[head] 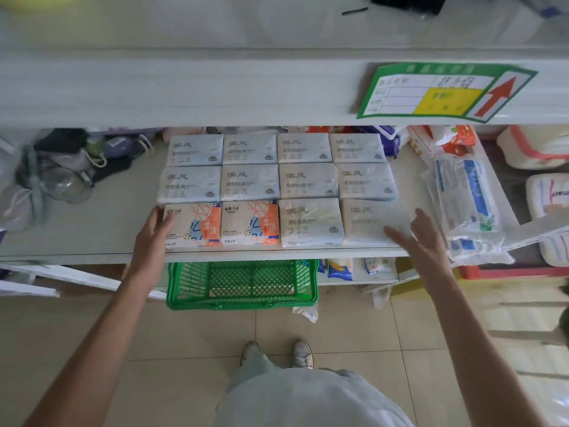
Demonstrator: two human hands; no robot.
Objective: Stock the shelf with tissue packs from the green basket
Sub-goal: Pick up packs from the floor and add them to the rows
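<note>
Below the camera, a pale grey shelf board (92, 232) carries a tidy block of soft plastic-wrapped tissue packs (278, 183), three rows deep and four across: ten pale blue-and-white packs fill the two far rows and the right half of the near row, while two white packs with orange and blue patterns (221, 224) sit at the near left. The left hand (152, 238) lies flat against the left side of the near-left patterned pack, fingers straight and close together. The right hand (423, 241) rests at the near right corner of the block, fingers spread apart and laid on the near-right pale pack (369, 220), gripping nothing. Under the shelf's front edge, a green plastic lattice basket (243, 285) stands on the beige tiled floor (184, 349), its visible part bare. A heap of dark bags and cords (70, 161) occupies the left of the board, and clear packets with blue print (465, 195) lie to the right. On the white shelf edge above, at the right, hangs a green-bordered label with a yellow patch and red arrow (446, 92). Two light shoes (277, 354) stand on the tiles near the camera.
</note>
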